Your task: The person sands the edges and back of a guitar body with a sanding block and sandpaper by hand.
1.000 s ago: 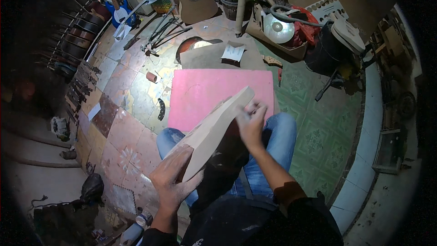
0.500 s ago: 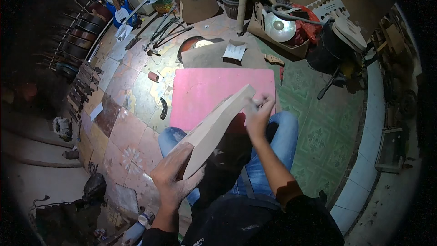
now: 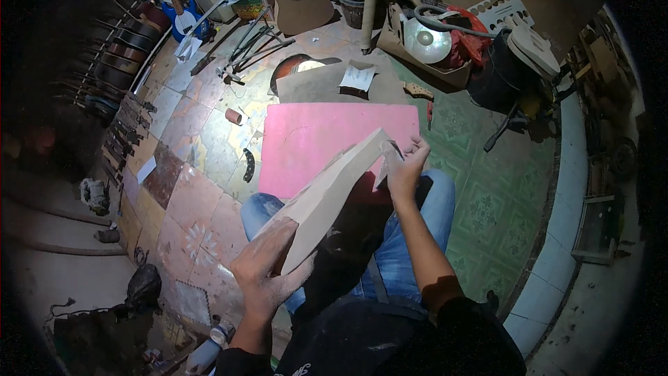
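A pale, bare wooden guitar body [image 3: 334, 191], seen mostly along its curved edge, slants over my lap. Its far tip rises over a pink board [image 3: 313, 132] on the floor. My left hand [image 3: 268, 257], dusty, grips its near end, thumb on one side and fingers on the other. At the far end, beside the tip, is my right hand [image 3: 403, 170]. A grey folded sheet, which looks like sandpaper [image 3: 380, 173], is pinched in it and hangs against the edge of the wood. Some of that hand's fingertips stick out to the right.
Beyond the pink board lie a brown sheet [image 3: 313, 87] and a white paper [image 3: 358, 76]. An acoustic guitar body [image 3: 300, 0] leans at the back near a post [image 3: 371, 7]. A box of odds and ends [image 3: 424, 63] stands back right. Guitars line the left [image 3: 129, 52].
My right hand, blurred before, has shifted slightly right at the wood's tip, and the grey sheet shows more clearly. My left hand and the guitar body stay almost in place.
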A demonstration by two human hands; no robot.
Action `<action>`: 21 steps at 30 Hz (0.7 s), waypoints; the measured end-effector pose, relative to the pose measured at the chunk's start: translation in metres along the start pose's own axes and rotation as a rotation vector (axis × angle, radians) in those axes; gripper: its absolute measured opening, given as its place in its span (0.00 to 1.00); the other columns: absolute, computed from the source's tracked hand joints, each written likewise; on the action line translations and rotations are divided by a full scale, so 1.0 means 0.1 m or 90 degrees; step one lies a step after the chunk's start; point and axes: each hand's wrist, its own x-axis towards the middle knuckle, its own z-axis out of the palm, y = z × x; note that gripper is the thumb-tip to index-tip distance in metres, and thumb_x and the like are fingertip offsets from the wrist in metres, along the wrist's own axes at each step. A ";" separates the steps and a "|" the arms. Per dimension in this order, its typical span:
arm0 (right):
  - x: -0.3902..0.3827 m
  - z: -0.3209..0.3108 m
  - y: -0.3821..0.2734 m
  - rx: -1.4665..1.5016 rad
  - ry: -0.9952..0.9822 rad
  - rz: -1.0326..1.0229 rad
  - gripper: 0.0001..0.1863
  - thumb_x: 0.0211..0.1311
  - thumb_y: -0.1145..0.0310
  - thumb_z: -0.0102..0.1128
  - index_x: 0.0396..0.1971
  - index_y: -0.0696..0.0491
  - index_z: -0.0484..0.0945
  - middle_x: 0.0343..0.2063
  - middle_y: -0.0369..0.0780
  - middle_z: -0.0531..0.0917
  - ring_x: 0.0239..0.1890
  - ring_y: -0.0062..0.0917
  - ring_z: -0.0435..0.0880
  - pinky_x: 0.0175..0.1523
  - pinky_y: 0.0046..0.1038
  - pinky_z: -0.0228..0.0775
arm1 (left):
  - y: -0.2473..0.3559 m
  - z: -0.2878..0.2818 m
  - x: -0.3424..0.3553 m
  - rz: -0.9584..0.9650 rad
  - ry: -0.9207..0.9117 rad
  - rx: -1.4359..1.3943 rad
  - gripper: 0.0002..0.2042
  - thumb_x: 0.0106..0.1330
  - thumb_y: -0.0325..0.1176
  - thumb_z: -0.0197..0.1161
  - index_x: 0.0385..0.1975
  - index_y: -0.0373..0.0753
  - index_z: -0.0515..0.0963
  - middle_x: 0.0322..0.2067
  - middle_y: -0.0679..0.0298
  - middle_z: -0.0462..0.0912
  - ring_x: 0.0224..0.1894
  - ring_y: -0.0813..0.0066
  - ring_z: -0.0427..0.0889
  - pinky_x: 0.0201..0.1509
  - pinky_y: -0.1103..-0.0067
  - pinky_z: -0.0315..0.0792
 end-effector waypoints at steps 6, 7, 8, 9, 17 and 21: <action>-0.16 0.05 0.07 -0.002 -0.089 -0.061 0.33 0.53 0.67 0.79 0.53 0.58 0.68 0.34 0.39 0.73 0.32 0.26 0.77 0.38 0.28 0.74 | -0.06 0.01 0.04 -0.013 0.013 -0.021 0.26 0.48 0.29 0.80 0.49 0.30 0.85 0.45 0.46 0.89 0.48 0.60 0.91 0.54 0.71 0.82; -0.01 0.05 0.03 0.051 -0.012 -0.001 0.33 0.51 0.64 0.81 0.51 0.57 0.69 0.33 0.38 0.74 0.31 0.26 0.78 0.38 0.28 0.74 | -0.03 -0.01 0.05 0.009 0.005 -0.002 0.26 0.48 0.29 0.79 0.50 0.29 0.85 0.45 0.46 0.89 0.48 0.61 0.90 0.54 0.71 0.82; 0.11 0.01 -0.15 0.010 -0.011 0.037 0.33 0.51 0.64 0.81 0.51 0.57 0.70 0.33 0.39 0.74 0.32 0.27 0.78 0.39 0.31 0.74 | -0.01 -0.01 0.05 0.007 0.005 -0.001 0.26 0.48 0.29 0.79 0.50 0.29 0.85 0.45 0.46 0.89 0.48 0.61 0.90 0.54 0.71 0.82; 0.01 0.02 -0.09 0.010 -0.013 0.038 0.33 0.51 0.64 0.81 0.51 0.57 0.70 0.33 0.39 0.74 0.32 0.27 0.78 0.39 0.31 0.74 | 0.01 0.00 0.05 -0.019 0.018 -0.005 0.24 0.47 0.29 0.79 0.47 0.31 0.85 0.45 0.47 0.89 0.48 0.58 0.91 0.53 0.71 0.82; -0.01 0.12 -0.11 0.018 -0.021 0.037 0.34 0.50 0.67 0.81 0.53 0.58 0.69 0.38 0.43 0.75 0.33 0.30 0.77 0.42 0.34 0.75 | -0.08 -0.02 0.04 -0.033 0.015 -0.046 0.26 0.48 0.27 0.79 0.51 0.28 0.84 0.44 0.46 0.89 0.48 0.61 0.90 0.54 0.71 0.82; -0.34 0.08 0.05 -0.140 -0.185 -0.149 0.35 0.55 0.70 0.77 0.57 0.58 0.64 0.42 0.43 0.73 0.36 0.28 0.76 0.42 0.34 0.75 | -0.11 -0.01 0.06 -0.015 0.009 -0.029 0.27 0.48 0.26 0.78 0.52 0.28 0.84 0.44 0.46 0.89 0.47 0.61 0.90 0.53 0.72 0.82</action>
